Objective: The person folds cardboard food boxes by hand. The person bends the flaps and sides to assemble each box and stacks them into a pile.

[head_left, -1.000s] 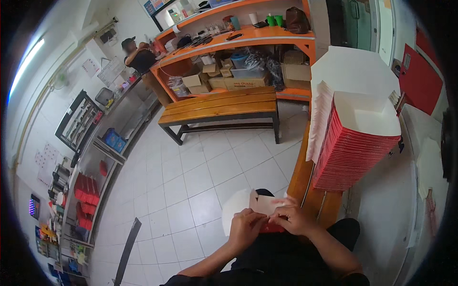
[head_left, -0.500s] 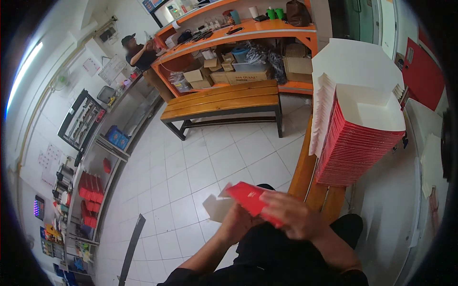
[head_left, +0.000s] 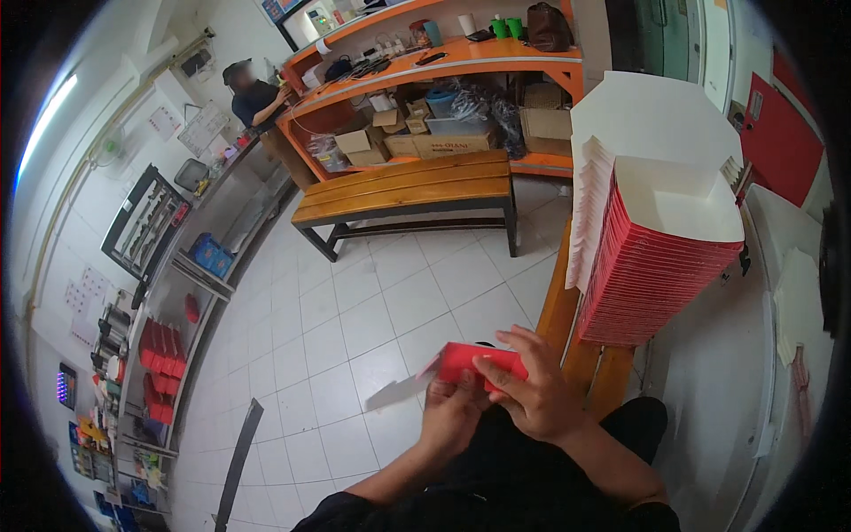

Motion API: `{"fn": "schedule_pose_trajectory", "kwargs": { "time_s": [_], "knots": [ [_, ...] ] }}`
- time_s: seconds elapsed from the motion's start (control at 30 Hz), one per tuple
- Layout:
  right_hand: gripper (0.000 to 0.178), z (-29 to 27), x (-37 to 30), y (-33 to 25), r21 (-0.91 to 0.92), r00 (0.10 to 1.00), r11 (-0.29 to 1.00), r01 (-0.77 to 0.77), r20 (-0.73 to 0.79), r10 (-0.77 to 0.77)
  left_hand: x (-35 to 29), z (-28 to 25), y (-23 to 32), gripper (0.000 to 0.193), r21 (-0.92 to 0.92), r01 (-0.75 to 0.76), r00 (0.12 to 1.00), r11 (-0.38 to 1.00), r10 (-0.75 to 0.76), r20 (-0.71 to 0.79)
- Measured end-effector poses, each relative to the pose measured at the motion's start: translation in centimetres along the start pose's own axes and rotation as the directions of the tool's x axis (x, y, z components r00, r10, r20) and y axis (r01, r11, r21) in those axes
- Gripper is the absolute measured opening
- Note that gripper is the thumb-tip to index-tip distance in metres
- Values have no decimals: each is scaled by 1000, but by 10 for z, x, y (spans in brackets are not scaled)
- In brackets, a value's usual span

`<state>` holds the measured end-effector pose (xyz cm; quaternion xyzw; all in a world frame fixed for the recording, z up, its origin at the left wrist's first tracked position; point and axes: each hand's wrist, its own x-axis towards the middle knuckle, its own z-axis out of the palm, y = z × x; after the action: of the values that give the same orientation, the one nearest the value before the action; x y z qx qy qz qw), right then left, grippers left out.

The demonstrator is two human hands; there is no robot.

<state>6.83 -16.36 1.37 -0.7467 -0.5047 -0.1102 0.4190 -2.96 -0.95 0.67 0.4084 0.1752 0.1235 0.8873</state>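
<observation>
Above my lap I hold a partly folded cardboard food box (head_left: 458,357), red outside, with a pale lid flap sticking out to the left. My left hand (head_left: 450,413) pinches its near side, thumb against the red wall. My right hand (head_left: 538,390) grips the right end, with one finger pressing on the red face and the others bent around the edge. The box's far side is hidden from view. To my right, a tall stack of nested red boxes (head_left: 651,284) with white insides and raised lids stands on a wooden bench (head_left: 581,377).
Ahead stands another wooden bench (head_left: 403,191) on dark legs. An orange counter (head_left: 479,53) with cartons beneath runs along the back. Metal shelving (head_left: 199,332) at the left holds more red boxes (head_left: 162,348). A person (head_left: 257,102) stands at the far left.
The box has turned flatter, its pale flap now seen more edge-on. My right hand's fingers have lifted and spread from lying over the red face. The view has shifted slightly.
</observation>
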Motion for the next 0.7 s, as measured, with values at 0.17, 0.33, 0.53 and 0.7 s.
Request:
{"fn": "schedule_pose_trajectory", "kwargs": {
  "time_s": [0.17,0.33,0.53,0.7],
  "knots": [
    [54,41,-12,1,-190,971,968,-163,-206,123,-2,12,-16,30,396,-148,986,906,164,-6],
    [54,16,-17,13,178,984,971,-160,-46,170,12,-20,-2,28,316,-304,949,899,313,21],
    [50,15,-30,46,512,939,792,-334,256,230,3,-39,28,20,781,44,914,623,-340,220],
    [41,12,-34,38,343,813,795,-501,501,296,-12,-46,2,33,680,-19,971,733,-148,187]
  ]
}}
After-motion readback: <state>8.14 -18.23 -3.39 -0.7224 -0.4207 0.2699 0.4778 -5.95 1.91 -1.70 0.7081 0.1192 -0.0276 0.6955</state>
